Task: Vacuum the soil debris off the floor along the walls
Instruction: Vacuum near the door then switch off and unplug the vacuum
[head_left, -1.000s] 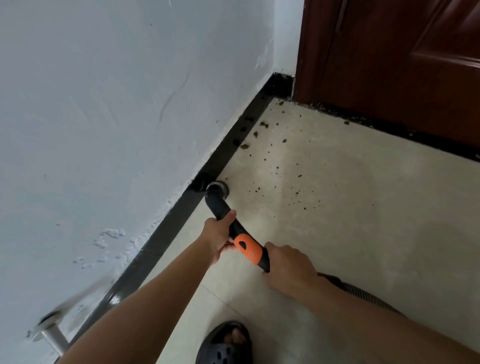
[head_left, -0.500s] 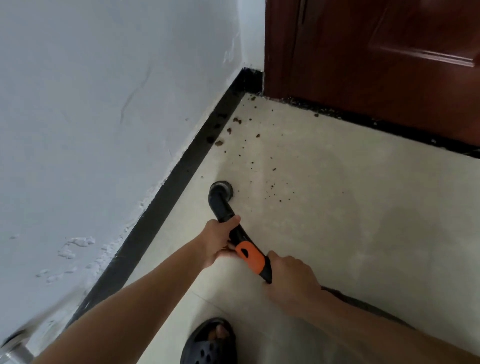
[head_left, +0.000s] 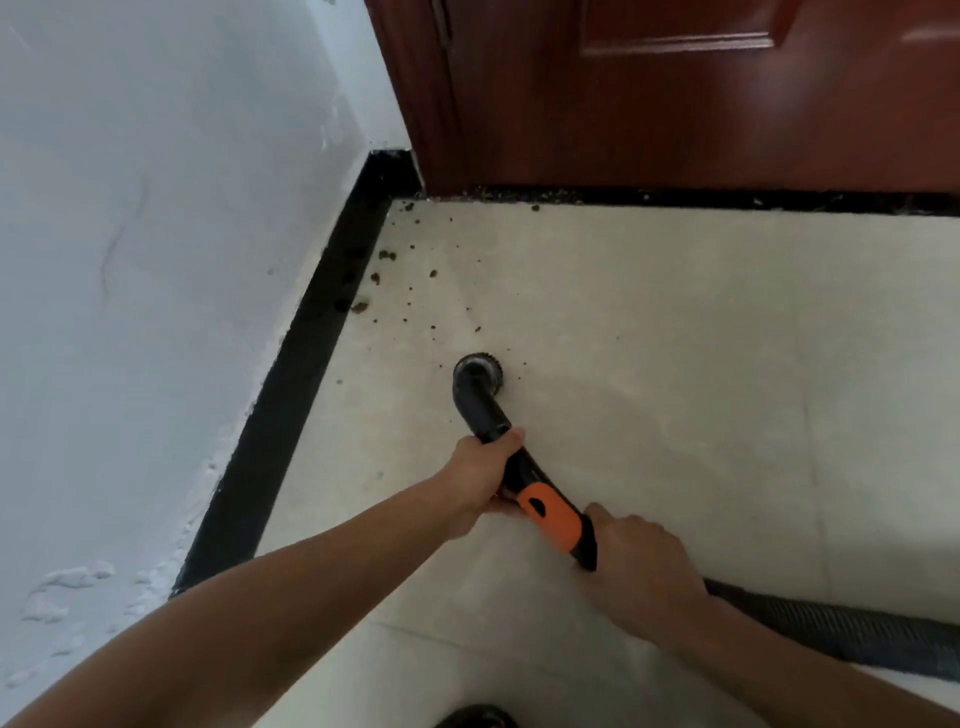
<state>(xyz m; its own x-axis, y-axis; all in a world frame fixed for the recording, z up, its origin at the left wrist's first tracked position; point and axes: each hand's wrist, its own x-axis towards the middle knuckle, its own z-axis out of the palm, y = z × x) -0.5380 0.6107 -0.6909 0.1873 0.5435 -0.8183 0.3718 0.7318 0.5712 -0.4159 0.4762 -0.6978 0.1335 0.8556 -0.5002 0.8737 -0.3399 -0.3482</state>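
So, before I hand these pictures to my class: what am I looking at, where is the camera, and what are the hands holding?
There is no machine here, just a person. The camera is worn on their head and looks down, so both forearms reach in from the bottom edge. The left hand and right hand both grip a vacuum wand, black with an orange band; its ribbed hose trails off to the right. The round brush nozzle is down at the pale floor tile, apart from the black skirting. Brown soil crumbs lie scattered ahead of it, towards the corner where the white wall meets a dark red door.
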